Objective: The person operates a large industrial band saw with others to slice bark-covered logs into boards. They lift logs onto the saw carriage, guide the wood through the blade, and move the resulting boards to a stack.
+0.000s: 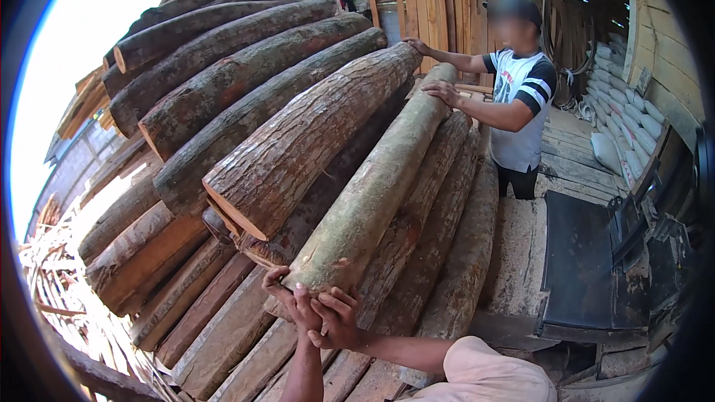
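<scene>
A long greenish-grey log slants across the stack, its near end towards me. At that end, my left hand grips the lower left edge, fingers curled against the bark. Close beside it, my right hand is wrapped under the same end, the wrists nearly crossing. The log's cut face is mostly hidden by my hands. A co-worker stands at the far end with one hand on this log and the other on the top of a thicker, rough-barked log to its left.
More logs are piled high on the left, with others under the held one. A black metal machine table stands at the right. Stacked white sacks line the right wall; planks lean at the back. Wood scraps litter the lower left.
</scene>
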`<state>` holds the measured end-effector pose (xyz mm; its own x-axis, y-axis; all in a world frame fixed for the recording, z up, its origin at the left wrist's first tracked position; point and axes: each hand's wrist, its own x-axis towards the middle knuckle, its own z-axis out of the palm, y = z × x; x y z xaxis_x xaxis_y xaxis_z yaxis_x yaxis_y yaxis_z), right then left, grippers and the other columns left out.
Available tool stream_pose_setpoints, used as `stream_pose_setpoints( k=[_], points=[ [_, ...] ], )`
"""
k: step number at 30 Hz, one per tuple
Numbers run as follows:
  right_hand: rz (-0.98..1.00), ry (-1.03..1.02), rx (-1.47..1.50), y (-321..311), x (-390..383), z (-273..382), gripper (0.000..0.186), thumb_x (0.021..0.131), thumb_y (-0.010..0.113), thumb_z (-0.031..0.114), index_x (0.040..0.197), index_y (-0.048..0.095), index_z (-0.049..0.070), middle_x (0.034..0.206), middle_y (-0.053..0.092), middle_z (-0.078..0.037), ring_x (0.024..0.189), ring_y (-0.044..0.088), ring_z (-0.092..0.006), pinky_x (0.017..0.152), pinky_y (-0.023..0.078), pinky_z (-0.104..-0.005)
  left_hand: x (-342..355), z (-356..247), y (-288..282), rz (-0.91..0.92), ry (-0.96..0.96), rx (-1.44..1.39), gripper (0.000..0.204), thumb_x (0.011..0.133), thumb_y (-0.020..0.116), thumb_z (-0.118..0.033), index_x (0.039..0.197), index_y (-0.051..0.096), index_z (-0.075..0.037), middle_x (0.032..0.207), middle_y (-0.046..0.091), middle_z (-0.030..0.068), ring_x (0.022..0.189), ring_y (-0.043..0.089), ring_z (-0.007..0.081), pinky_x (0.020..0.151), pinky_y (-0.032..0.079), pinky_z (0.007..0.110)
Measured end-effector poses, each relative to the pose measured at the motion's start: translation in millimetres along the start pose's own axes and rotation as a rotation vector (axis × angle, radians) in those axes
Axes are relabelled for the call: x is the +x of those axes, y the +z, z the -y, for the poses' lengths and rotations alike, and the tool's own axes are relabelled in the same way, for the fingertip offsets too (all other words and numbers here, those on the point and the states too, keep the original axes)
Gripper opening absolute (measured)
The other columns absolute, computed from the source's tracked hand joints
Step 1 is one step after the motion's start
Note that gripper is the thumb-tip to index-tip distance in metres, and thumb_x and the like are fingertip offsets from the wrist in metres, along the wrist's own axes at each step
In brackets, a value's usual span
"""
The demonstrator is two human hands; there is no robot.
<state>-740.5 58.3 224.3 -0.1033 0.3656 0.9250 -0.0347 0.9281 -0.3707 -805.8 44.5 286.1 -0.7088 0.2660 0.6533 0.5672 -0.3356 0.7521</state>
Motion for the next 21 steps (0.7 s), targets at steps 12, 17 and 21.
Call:
stream_pose_setpoints(
  k=[12, 17, 21],
  points=[
    [0.026, 0.879, -0.045, -69.9, 4.9, -60.8, 0.088, 0.083, 0.047, 0.054, 0.139, 0.007, -0.001, 0.141, 0.015, -0.025, 0.131, 0.017, -0.0366, 0.106, 0.014, -0.0475, 19.5, -22.3, -21.3, 0.038, 0.34, 0.324, 0.092, 0.079, 0.047, -0.06, 0.141, 0.0, -0.011, 0.145, 0.011, 0.0159, 0.134, 0.009, 0.0326, 0.107, 0.005, 0.052],
    [0.013, 0.976, 0.206, -78.7, 17.5, -49.6, 0.096, 0.08, 0.059, 0.047, 0.14, 0.0, 0.001, 0.144, 0.005, -0.026, 0.135, 0.008, -0.0334, 0.108, 0.011, -0.0386, 188.9, -38.3, -50.7, 0.106, 0.287, 0.87, 0.063, 0.085, 0.048, -0.046, 0.134, 0.034, -0.009, 0.141, 0.024, 0.0169, 0.134, 0.015, 0.0309, 0.108, 0.012, 0.043],
    [-0.062, 1.045, 0.122, -89.9, 9.8, -56.3, 0.101, 0.077, 0.063, 0.047, 0.139, 0.0, -0.004, 0.143, 0.006, -0.028, 0.134, 0.009, -0.0354, 0.109, 0.012, -0.0406, 208.5, -4.9, -40.5, 0.231, 0.196, 0.703, 0.063, 0.084, 0.054, -0.039, 0.134, 0.034, -0.007, 0.143, 0.019, 0.0196, 0.133, 0.019, 0.0326, 0.108, 0.016, 0.041]
  ],
)
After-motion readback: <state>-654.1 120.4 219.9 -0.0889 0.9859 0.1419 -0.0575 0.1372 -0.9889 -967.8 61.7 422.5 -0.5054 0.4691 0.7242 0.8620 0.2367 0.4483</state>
